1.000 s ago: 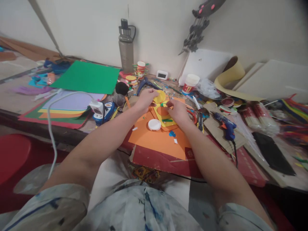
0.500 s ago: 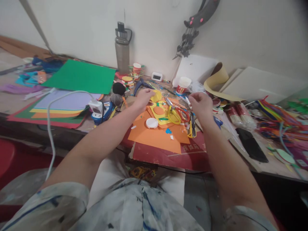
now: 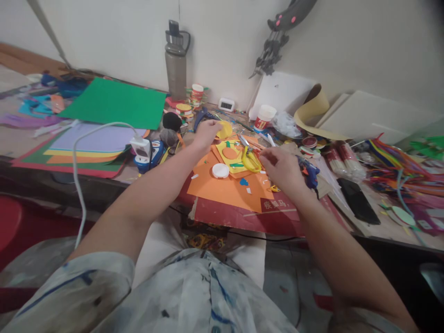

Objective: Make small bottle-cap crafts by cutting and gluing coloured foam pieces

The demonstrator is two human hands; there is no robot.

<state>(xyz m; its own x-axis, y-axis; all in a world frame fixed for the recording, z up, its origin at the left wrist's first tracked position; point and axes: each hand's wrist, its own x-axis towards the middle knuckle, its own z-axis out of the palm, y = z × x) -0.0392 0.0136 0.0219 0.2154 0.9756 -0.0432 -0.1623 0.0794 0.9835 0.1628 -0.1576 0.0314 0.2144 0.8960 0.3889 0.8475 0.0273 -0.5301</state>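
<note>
My left hand (image 3: 207,132) is closed in a pinch on the edge of a yellow paper circle (image 3: 225,130), held above the back of the work area. My right hand (image 3: 281,165) is lowered over the tools, fingers curled, at the right of yellow-handled scissors (image 3: 251,160); what lies under its fingertips is hidden. Below the hands, a yellow sheet (image 3: 225,158) with round cut-outs rests on orange paper (image 3: 222,192). A white round lid (image 3: 220,170) and a small blue paper piece (image 3: 244,182) lie on the orange paper.
A red board (image 3: 243,220) lies under the orange paper. Behind stand a grey bottle (image 3: 176,64), a small clock (image 3: 226,104) and a paper cup (image 3: 265,117). Coloured sheets (image 3: 116,104) and a power adapter (image 3: 142,149) are at left; a phone (image 3: 358,200) and pipe cleaners (image 3: 391,162) at right.
My right hand has moved down and left, from near the paper cup to over the tools, covering the red-handled scissors. My left hand still holds the yellow circle in nearly the same place.
</note>
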